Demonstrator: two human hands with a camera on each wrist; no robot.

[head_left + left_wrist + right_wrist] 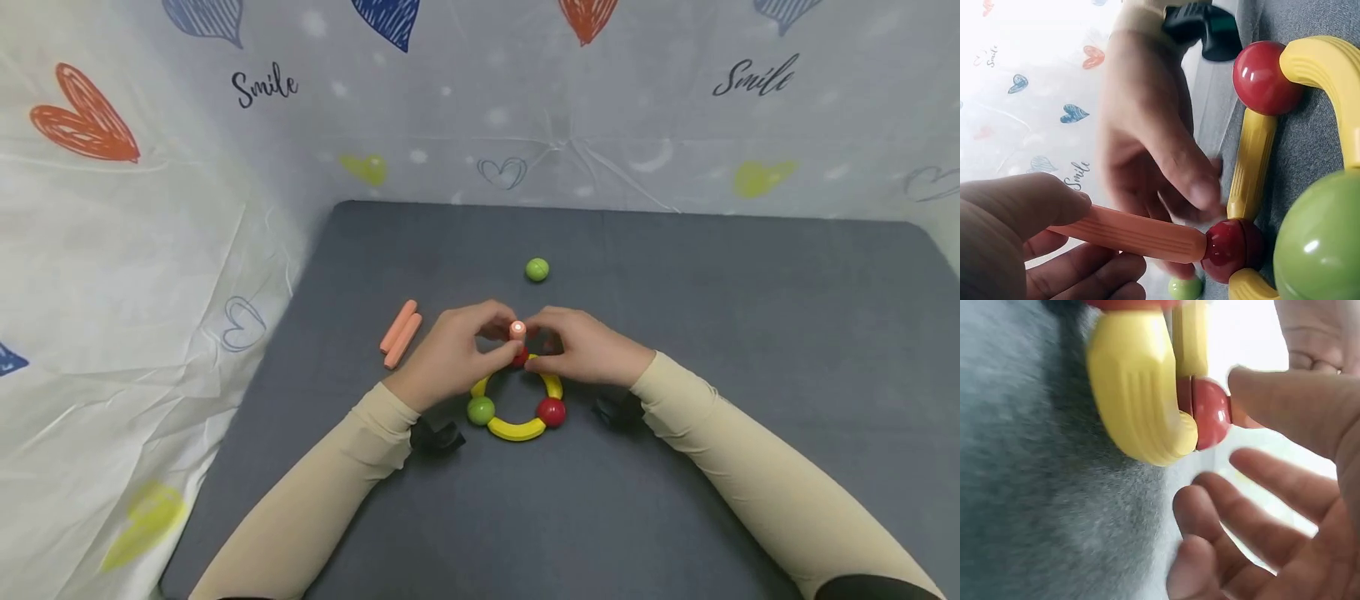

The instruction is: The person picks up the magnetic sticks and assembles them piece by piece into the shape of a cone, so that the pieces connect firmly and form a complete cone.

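Note:
My left hand (459, 348) pinches an orange stick (1141, 234) between thumb and fingers. The stick stands up from a red ball (1230, 251) at the far side of a ring on the table, its lower end against the ball. Curved yellow rods (517, 430) make up that ring, joined by a green ball (481, 410) at the left and another red ball (551, 412) at the right. My right hand (596, 346) is beside the far red ball, thumb close to it and fingers loosely spread in the right wrist view, holding nothing.
Two more orange sticks (402, 340) lie side by side to the left of my left hand. Beyond the hands sits a loose green ball (537, 269). The grey table (735, 333) meets a white curtain (420, 108) with printed hearts at its back and left edges.

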